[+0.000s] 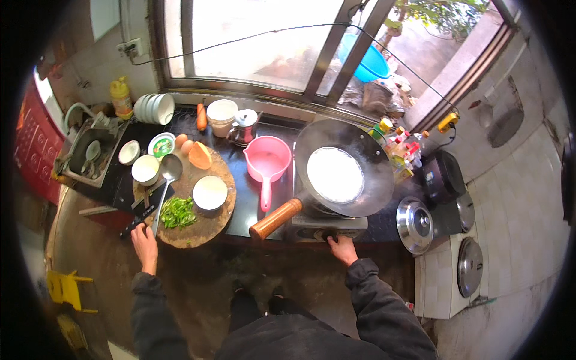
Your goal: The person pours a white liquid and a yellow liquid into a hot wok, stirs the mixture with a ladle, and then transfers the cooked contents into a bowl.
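Observation:
My left hand (145,246) is at the near left edge of the round wooden chopping board (216,225), beside the handle ends of a metal ladle (171,168) and a black-handled knife (139,219); whether it grips either is unclear. Chopped green vegetable (178,213) and a white bowl (209,192) sit on the board. My right hand (343,250) has its fingers on the control knob (330,236) of a gas stove (306,229). Over the burner sits a wok (346,168) holding bubbling whitish liquid, its wooden handle (275,219) pointing towards me.
Between board and stove lies a pink plastic dipper (268,157). Eggs (184,143) and a cut orange piece (200,155) are at the board's back. The sink (90,155) is far left; sauce bottles (402,148) and a steel lid (414,226) stand right of the wok.

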{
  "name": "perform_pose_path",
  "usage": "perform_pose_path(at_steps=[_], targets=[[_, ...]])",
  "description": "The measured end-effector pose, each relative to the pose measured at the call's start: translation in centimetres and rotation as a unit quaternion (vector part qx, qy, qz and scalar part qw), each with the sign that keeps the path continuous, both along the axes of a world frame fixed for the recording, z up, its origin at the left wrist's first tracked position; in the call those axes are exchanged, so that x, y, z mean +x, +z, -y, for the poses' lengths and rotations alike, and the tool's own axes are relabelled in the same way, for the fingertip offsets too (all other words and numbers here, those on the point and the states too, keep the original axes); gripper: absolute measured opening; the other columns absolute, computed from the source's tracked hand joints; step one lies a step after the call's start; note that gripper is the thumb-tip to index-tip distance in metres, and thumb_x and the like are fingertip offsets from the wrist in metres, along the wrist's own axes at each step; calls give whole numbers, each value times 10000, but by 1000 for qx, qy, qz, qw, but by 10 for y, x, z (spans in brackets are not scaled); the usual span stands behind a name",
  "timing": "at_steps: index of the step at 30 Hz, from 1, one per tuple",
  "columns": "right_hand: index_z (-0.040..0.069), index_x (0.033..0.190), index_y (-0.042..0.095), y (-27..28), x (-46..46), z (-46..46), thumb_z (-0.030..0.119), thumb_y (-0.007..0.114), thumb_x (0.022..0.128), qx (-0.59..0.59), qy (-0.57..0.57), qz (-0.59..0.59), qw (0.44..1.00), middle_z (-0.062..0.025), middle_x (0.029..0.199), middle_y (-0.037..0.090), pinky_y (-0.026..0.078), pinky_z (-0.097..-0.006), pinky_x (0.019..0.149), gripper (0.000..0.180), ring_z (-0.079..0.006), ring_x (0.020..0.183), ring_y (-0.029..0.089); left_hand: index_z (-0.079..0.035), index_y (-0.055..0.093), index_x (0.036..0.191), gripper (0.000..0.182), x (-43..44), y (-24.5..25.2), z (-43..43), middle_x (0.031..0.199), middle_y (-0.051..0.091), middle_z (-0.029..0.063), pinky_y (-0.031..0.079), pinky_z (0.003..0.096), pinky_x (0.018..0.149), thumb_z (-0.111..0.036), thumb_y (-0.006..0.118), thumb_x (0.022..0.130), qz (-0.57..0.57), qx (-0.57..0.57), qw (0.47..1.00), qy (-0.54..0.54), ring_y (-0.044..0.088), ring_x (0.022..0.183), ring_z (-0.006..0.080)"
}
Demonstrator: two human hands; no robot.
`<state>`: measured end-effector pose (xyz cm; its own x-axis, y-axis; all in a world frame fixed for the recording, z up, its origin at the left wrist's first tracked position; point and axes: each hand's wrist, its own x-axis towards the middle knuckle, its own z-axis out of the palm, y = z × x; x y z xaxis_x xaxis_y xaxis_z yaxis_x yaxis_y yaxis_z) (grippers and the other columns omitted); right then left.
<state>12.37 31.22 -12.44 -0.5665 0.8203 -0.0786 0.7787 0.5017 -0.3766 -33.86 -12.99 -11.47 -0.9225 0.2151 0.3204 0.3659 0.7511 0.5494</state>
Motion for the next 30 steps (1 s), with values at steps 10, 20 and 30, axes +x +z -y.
perform_pose_path(at_steps=[10, 20, 30], targets=[[-5, 959, 663, 154, -69, 102, 318, 516, 1021, -370, 250, -125, 886, -137, 794, 663, 514, -349, 720, 360, -214, 745, 651, -35, 448, 775, 237, 199, 33, -17, 695, 507, 118, 431, 417, 631, -116, 630, 903, 40, 218, 974, 54, 516, 650, 295], [23, 1006, 622, 180, -189, 207, 85, 657, 916, -135, 455, -395, 786, -141, 935, 546, 482, -350, 767, 115, -304, 861, 569, -22, 503, 809, 191, 307, 24, 51, 705, 551, 93, 454, 376, 618, -124, 642, 893, 177, 229, 943, 164, 550, 628, 227], [2, 1175, 494, 116, -346, 279, 55, 650, 894, 14, 411, -344, 844, -232, 1126, 453, 484, -449, 876, 326, -421, 1024, 525, -31, 541, 824, 113, 280, -2, 158, 700, 580, 42, 474, 306, 624, -72, 641, 859, 126, 197, 948, 215, 578, 635, 144]])
